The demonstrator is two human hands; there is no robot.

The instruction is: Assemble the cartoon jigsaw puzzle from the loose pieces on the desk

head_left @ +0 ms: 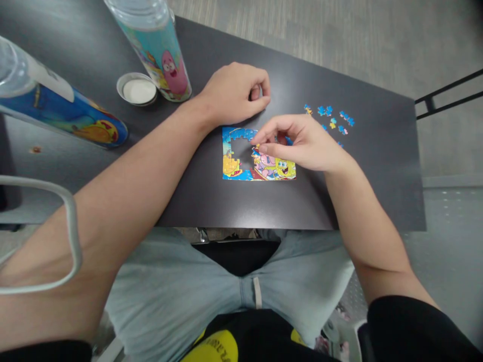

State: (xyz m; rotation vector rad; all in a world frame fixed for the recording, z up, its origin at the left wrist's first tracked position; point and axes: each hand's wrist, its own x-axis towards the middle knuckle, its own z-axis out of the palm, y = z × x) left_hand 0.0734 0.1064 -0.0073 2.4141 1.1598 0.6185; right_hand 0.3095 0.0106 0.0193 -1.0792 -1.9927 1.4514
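A partly assembled jigsaw puzzle (285, 170) with cartoon figures lies on the dark table, a gap in its left-centre part. Over the edge of that gap, my right hand (302, 141) pinches a small puzzle piece (257, 147) between thumb and forefinger. The hand covers the puzzle's upper right part. Just beyond the puzzle, my left hand (237, 93) rests on the table with its fingers curled in and nothing visible in them. Several loose puzzle pieces (325, 110), mostly blue, are scattered past my right hand.
Two clear-topped cylinders with cartoon prints, one teal (166, 55) and one blue (75, 115), stand at the left. A round white lid (136, 89) lies between them. A pale cable (71, 221) loops at the lower left. The table (396, 166) ends at the right.
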